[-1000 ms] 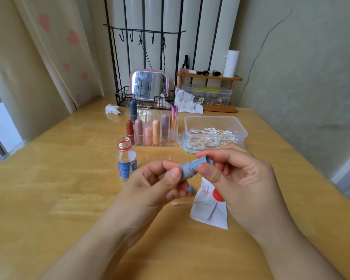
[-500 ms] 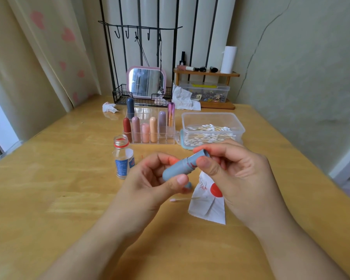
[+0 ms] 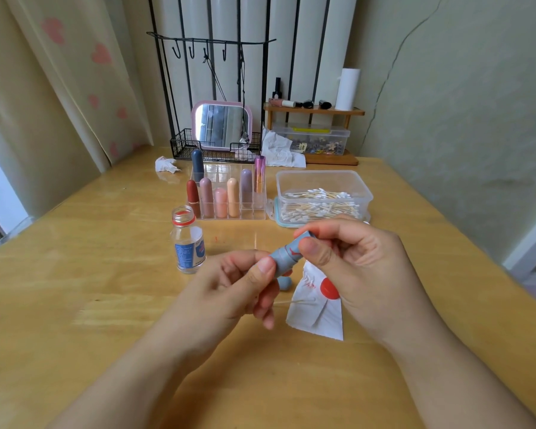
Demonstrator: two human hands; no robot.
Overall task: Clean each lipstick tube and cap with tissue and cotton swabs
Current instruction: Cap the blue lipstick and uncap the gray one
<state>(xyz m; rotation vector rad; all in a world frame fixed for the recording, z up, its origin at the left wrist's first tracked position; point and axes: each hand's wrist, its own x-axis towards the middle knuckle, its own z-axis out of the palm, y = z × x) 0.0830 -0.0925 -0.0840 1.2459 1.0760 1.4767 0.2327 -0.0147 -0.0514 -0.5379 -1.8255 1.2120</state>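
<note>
Lipstick tube [image 3: 287, 253], grey-blue with red smears, held between both hands above the table [image 3: 75, 274], tilted with its upper end toward the right. Left hand [image 3: 229, 286] grips the lower end, thumb pressed on the tube's side, fingers curled under. Right hand [image 3: 353, 267] pinches the upper end between thumb and forefinger, other fingers curled behind.

Directly below the tube: grey-blue cap [image 3: 283, 283] lying on the table, partly hidden by left fingers. Just beside it, a folded tissue [image 3: 316, 317] with red marks and a red blob, partly under the right hand. A cotton swab [image 3: 294, 302] lies across the tissue's left edge.

Further out: open clear bottle [image 3: 188, 243] left of the hands, upright. Behind, a clear organizer [image 3: 229, 193] holding upright lipsticks, and a plastic box of cotton swabs [image 3: 322, 193] to its right.
</note>
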